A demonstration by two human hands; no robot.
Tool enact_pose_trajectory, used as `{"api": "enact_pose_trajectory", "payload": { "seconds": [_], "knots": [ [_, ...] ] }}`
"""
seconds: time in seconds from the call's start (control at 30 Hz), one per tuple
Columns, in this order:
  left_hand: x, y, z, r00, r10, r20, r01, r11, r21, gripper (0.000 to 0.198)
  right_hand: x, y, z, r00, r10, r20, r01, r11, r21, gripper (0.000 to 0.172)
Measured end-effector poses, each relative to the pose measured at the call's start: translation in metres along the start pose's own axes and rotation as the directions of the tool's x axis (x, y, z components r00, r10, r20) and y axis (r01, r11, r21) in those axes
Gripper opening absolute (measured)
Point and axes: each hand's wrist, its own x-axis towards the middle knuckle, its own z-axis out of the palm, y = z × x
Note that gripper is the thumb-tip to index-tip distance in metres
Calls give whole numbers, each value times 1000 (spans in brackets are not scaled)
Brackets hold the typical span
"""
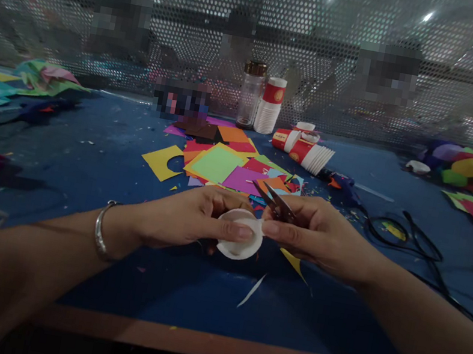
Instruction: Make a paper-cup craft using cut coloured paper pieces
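My left hand (206, 217) is closed on a small white paper cup piece (242, 248), round and shallow like a cup's cut-off bottom, with the thumb pressed inside it. At its right edge, my right hand (305, 229) pinches a bit of the white rim between thumb and finger. That same hand also holds a pair of scissors (281, 205), blades pointing up and left, away from the cup piece. The scissors' handles are hidden in the palm. A thin white paper strip (252, 291) lies on the blue table (179, 295) just below.
Coloured paper sheets (216, 163) are piled beyond my hands. Behind them stand a glass jar (250, 97) and stacked paper cups (270, 107); another cup stack (302, 151) lies sideways. A glue gun (344, 187) with a looping black cord (423, 246) is at right. A perforated screen (205, 43) borders the back.
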Motion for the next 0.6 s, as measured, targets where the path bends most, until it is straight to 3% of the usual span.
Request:
{"api": "enact_pose_trajectory", "payload": {
  "seconds": [0.2, 0.33, 0.6],
  "knots": [
    [4, -1, 4, 979, 13, -202, -43, 988, -146, 12, 4, 3, 1, 971, -128, -201, 74, 964, -257, 47],
    [6, -6, 2, 949, 59, -310, -121, 975, -184, 6, 3, 7, 1, 948, -200, -247, 78, 899, -430, 53],
    [8, -7, 3, 913, 217, -346, -247, 968, -45, 6, -1, 8, 2, 943, -215, -254, 26, 809, -587, 50]
  ]
}}
